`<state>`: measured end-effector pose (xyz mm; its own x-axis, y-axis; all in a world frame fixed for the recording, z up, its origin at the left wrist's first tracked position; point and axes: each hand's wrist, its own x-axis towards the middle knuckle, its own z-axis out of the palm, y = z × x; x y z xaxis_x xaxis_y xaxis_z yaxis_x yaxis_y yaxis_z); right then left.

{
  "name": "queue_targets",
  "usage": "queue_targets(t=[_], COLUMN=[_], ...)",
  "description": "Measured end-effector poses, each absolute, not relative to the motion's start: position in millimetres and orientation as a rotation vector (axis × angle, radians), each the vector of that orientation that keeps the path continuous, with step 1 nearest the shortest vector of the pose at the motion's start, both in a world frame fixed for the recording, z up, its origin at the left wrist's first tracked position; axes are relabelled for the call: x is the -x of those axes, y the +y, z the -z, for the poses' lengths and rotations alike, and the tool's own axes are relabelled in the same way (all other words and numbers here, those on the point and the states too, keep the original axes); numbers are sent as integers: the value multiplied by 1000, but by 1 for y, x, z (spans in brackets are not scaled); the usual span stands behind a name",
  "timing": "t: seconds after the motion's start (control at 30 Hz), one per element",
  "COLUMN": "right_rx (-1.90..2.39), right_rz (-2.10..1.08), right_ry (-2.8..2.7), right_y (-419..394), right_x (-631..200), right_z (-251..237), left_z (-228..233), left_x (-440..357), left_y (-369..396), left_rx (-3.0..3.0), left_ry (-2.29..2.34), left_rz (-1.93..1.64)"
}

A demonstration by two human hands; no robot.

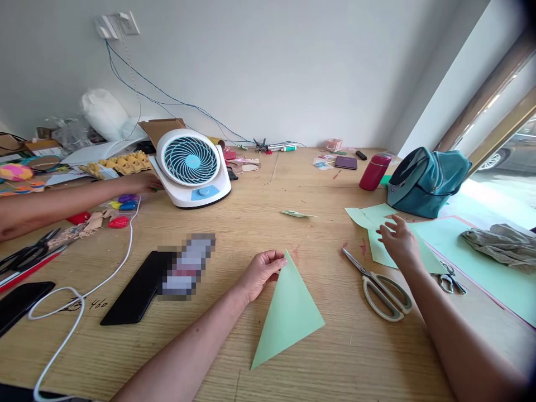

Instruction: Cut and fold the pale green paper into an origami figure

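My left hand [263,274] pinches the top corner of a pale green paper triangle [288,318], whose wide end points toward me over the wooden table [326,368]. Over on the right, my right hand [400,244] is above some pale green paper pieces [379,254], fingers apart and bent. Whether its fingertips touch the paper I cannot tell. Grey-handled scissors [379,287] lie with blades parted a little, between the triangle and my right forearm. A small folded paper strip [298,214] lies farther back.
At the left, another person's arm [75,201] reaches to beside a white fan [190,167]. A black phone [136,290] and a white cable [129,240] lie left of me. A red bottle [374,172], a teal bag [431,181] and keys [451,281] are at the right.
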<state>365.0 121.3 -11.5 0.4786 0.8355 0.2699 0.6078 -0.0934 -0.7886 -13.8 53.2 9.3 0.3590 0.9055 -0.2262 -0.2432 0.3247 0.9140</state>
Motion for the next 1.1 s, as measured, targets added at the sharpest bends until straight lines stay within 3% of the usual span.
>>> queue_targets(t=[0.33,0.4,0.5,0.57,0.67,0.83,1.1], right_rx=[1638,1576,1302,1229,1158,1413,1400], right_rz=[3,-243,-1014,-1231,-1335,-1246,-1164], right_ry=[-1617,-1631,-1690,-1756,-1838,-1878,-1748], right_y=[94,79,52,37,24,23,27], right_x=[-312,-283,-236,-210,-186,-179,-181], right_z=[-21,-35,-49,-50,-41,-17,-15], left_z=[-2,-3,-3,-2,3,6,-3], left_x=[14,13,11,11,12,16,7], left_y=[57,57,57,58,60,63,52], left_rx=[-709,-664,-577,-520,-435,-381,-802], left_ry=[840,840,826,791,737,721,811], left_rz=[-1097,-1141,-1210,-1266,-1352,-1390,-1082])
